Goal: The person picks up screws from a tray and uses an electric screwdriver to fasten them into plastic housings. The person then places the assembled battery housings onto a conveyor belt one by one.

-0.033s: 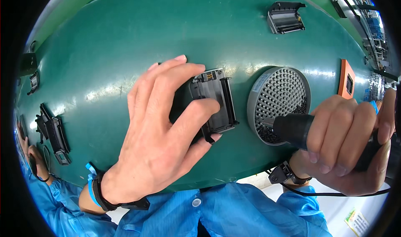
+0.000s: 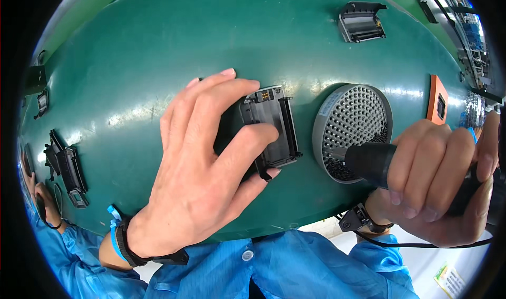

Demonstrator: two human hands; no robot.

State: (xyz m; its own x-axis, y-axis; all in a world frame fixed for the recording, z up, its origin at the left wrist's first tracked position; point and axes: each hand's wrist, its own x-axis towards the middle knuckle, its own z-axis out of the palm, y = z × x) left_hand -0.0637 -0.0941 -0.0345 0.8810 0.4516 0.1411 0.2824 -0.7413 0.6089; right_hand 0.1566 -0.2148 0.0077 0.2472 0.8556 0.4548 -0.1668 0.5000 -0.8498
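My left hand [image 2: 192, 167] grips a black and grey plastic housing [image 2: 274, 133] on the green table, with fingers at its far end, on its inside and at its near edge. Small gold contacts show at the housing's far end, and a dark bar runs down its right side. My right hand [image 2: 437, 178] is wrapped round a black electric screwdriver [image 2: 369, 163]. The driver's tip points left into a round grey screw tray [image 2: 316, 135], whose plate is full of holes. Small black screws [image 2: 340, 170] lie heaped along the tray's near and right sides.
Another grey and black housing [image 2: 362, 25] lies at the far right. An orange block [image 2: 437, 100] stands at the right edge. Dark plastic parts [image 2: 68, 167] lie on the left, near another person's hand [image 2: 47, 204]. A black cable [image 2: 421, 244] runs below my right hand.
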